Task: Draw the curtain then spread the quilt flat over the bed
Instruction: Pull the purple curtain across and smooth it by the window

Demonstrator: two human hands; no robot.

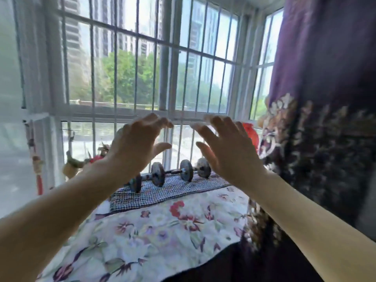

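A dark purple curtain [325,98] with pale embroidered flowers hangs at the right, gathered beside the barred window [142,68]. A sheer white curtain [14,98] covers the left side. Both my arms reach forward in front of the window. My left hand [134,147] and my right hand [225,147] are raised side by side, fingers spread, holding nothing. My right hand is just left of the purple curtain's edge, apart from it. Below my arms lies a white floral quilt [154,231].
Two dumbbells [162,174] rest on a checked cloth [166,192] on the window ledge. Small figurines [81,161] and a hanging red tassel [37,169] stand at the ledge's left. A red object [251,133] shows behind my right hand. Dark fabric [244,265] overlaps the quilt's lower right.
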